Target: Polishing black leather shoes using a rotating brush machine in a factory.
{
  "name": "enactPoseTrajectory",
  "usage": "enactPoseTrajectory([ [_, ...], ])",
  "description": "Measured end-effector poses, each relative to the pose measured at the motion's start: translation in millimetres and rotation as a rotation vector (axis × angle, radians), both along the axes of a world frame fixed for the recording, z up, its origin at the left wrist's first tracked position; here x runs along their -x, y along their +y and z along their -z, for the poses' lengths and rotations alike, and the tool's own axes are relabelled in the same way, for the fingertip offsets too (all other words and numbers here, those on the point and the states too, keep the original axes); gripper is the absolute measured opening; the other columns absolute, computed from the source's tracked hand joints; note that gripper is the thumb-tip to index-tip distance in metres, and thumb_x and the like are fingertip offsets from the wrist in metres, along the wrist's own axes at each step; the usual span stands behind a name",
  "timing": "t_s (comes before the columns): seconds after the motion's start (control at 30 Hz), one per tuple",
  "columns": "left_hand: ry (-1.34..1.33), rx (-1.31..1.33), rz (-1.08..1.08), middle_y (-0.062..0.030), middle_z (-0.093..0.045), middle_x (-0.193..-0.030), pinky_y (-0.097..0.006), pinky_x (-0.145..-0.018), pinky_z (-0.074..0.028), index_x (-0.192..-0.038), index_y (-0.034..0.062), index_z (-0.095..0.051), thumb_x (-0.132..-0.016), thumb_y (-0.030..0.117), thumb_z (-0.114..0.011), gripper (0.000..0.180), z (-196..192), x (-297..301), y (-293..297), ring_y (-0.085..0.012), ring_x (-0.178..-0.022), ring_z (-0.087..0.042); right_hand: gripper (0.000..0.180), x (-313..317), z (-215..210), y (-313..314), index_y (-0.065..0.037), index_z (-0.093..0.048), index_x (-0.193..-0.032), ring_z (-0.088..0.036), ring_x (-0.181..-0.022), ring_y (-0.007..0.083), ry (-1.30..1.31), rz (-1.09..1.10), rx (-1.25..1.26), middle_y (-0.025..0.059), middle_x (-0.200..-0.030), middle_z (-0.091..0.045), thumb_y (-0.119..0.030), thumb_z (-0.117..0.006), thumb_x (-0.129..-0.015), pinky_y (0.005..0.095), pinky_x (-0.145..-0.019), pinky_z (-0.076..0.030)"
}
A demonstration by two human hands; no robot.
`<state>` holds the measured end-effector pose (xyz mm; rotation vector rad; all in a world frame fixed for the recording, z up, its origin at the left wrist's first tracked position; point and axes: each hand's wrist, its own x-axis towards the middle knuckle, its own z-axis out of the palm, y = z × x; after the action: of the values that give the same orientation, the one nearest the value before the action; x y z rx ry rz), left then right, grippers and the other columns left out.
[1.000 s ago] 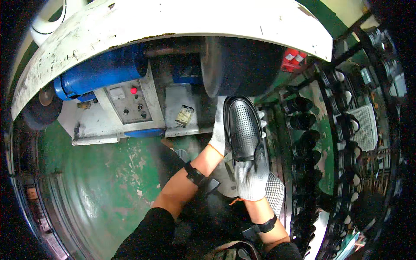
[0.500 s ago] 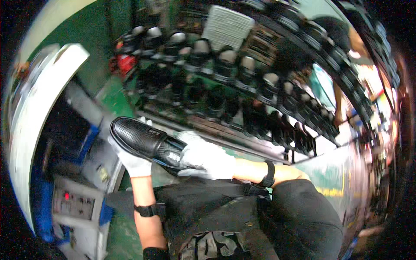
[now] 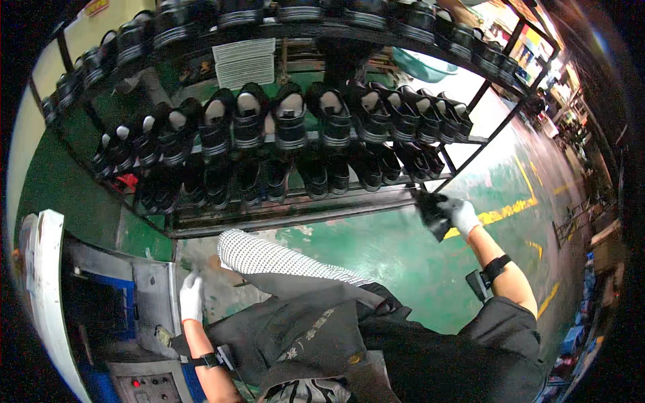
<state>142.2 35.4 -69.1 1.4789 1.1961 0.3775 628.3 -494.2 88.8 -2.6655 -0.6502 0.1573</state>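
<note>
My right hand [image 3: 463, 219], in a white glove, is stretched out to the right, closed on a black shoe [image 3: 433, 209]. Motion smears the shoe, which hangs below the right end of the lower shelf, over the green floor. At the left, my left hand [image 3: 192, 297], also white-gloved, holds nothing; its fingers point up and look loosely extended. It is nearest to the grey machine with a blue panel [image 3: 127, 299]. Ahead of both hands, black shoes [image 3: 290, 115] with pale insides stand in rows on a dark metal rack [image 3: 463, 149].
A red-lit control box [image 3: 144, 389] and a white panel edge [image 3: 50, 269] are at the left. White fabric with dark dots [image 3: 282, 258] extends before my dark apron [image 3: 302, 329]. Behind the rack are a teal basin [image 3: 423, 66] and a white slatted crate [image 3: 244, 64]. Yellow lines mark the floor.
Both hands held the black shoe together at the left; now they are apart. My right hand has swung far right with a black shoe, and the left has let go. The view has turned right.
</note>
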Motion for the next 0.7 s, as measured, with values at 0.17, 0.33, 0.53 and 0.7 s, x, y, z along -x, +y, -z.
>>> enactPoseTrajectory([
  [0.17, 0.149, 0.164, 0.348, -0.0074, -0.061, -0.073, -0.026, -0.044, -0.043, -0.146, 0.0076, -0.018, -0.081, 0.008, -0.057, 0.076, -39.2, -36.9, -71.8, -0.0119, -0.049, -0.054, 0.029, -72.0, 13.1, -90.8, 0.000, -0.061, -0.081, -0.058, -0.065, 0.0281, -0.277, 0.539, -0.329, 0.0160, -0.077, -0.065, -0.029, -0.060, -0.086, 0.0342, -0.064, -0.046],
  [0.33, -0.027, 0.261, 0.497, -0.0099, -0.063, -0.079, -0.027, -0.062, -0.048, -0.143, -0.0017, -0.018, -0.079, 0.008, -0.062, 0.078, -24.2, -91.3, -129.9, -0.0142, -0.068, -0.060, 0.024, -171.0, 16.8, -139.2, -0.003, -0.053, -0.077, -0.047, -0.060, 0.0256, -0.643, 0.381, -0.387, 0.0138, -0.070, -0.054, -0.023, -0.065, -0.086, 0.0310, -0.061, -0.042],
  [0.53, 0.281, 0.266, 0.569, -0.0113, -0.065, -0.088, -0.028, -0.072, -0.048, -0.120, 0.0019, -0.051, -0.075, 0.012, -0.068, 0.049, -27.8, -142.0, -176.9, -0.0159, -0.078, -0.060, 0.016, -250.3, -18.4, -105.0, -0.007, -0.058, -0.081, -0.055, -0.064, 0.0272, -0.912, 0.145, -0.231, 0.0126, -0.074, -0.056, -0.021, -0.066, -0.083, 0.0334, -0.062, -0.044],
  [0.7, 0.385, -0.176, 0.981, -0.0078, -0.068, -0.093, -0.026, -0.079, -0.047, -0.096, -0.0005, -0.064, -0.078, 0.011, -0.066, 0.022, -37.3, -152.0, -204.5, -0.0141, -0.084, -0.061, 0.013, -317.7, -21.8, -85.5, -0.008, -0.060, -0.088, -0.058, -0.080, 0.0378, -0.895, -0.045, -0.146, 0.0161, -0.081, -0.061, -0.018, -0.064, -0.082, 0.0414, -0.071, -0.046],
])
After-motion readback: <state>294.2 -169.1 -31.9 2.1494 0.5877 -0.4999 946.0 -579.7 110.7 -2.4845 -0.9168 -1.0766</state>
